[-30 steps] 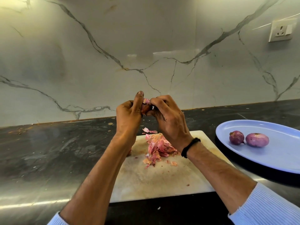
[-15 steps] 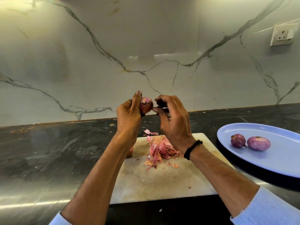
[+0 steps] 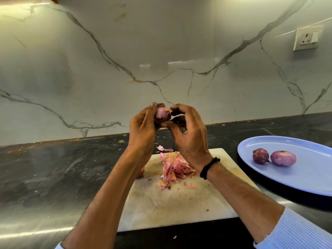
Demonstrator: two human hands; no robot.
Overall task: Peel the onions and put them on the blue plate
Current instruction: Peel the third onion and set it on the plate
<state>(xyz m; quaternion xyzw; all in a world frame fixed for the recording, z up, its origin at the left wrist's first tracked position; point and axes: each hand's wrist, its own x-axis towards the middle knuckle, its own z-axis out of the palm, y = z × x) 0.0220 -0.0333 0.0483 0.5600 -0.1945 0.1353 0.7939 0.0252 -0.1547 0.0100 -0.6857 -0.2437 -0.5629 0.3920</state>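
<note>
My left hand (image 3: 143, 130) grips a small, partly peeled red onion (image 3: 162, 113), held up above the white cutting board (image 3: 161, 203). The curled forefinger and thumb of my right hand (image 3: 190, 139) pinch the onion's right side. A pile of pink onion peels (image 3: 173, 169) lies on the board under my hands. Another onion (image 3: 141, 174) peeks out from behind my left forearm at the board's left edge. On the right, two peeled onions (image 3: 260, 156) (image 3: 283, 158) lie side by side on the blue plate (image 3: 309, 178).
The board and plate sit on a dark stone counter (image 3: 53, 168) against a marble wall. A wall socket (image 3: 307, 39) is at the upper right. Small peel scraps (image 3: 164, 149) lie on the counter just behind the board.
My right hand drew slightly off the onion half a second ago and now its thumb and forefinger are back on it. More bare pink flesh faces me.
</note>
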